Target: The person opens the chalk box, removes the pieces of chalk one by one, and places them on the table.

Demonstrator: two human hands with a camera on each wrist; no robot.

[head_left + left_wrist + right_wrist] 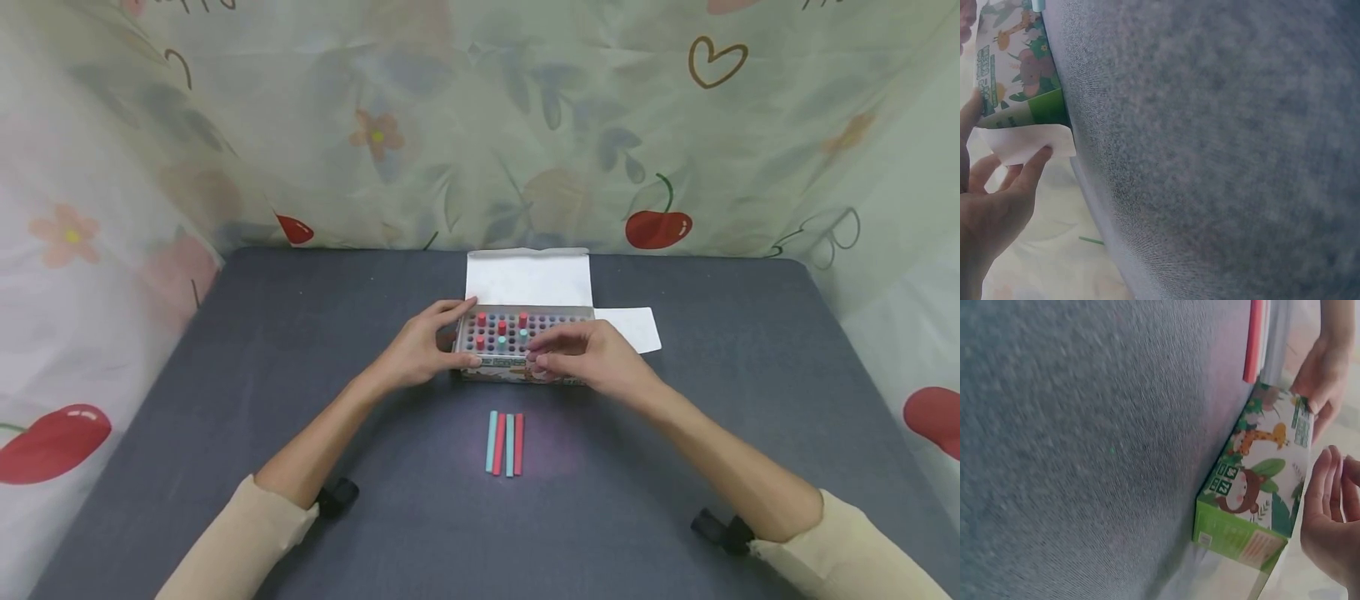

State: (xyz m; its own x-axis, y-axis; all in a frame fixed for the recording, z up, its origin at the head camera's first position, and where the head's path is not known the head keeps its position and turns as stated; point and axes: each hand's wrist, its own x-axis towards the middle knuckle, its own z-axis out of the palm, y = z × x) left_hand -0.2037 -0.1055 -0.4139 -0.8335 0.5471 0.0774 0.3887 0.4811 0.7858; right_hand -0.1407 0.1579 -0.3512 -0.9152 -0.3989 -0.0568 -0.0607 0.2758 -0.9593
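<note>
A printed cardboard box of chalk stands with its lid raised at the back. Inside, a tray of round holes bears a few red chalk sticks and pale blue chalk sticks upright. My left hand grips the box's left end, thumb at the front edge and a finger at the back corner. Over the tray's right half is my right hand, thumb and fingers bent close together near a blue stick; I cannot tell whether they pinch anything. Animal drawings cover the box front in the right wrist view.
Two blue and two red chalk sticks lie side by side on the dark grey tabletop, in front of the box. The white lid leans up behind, and a white side flap sticks out right. A patterned curtain hangs behind the table.
</note>
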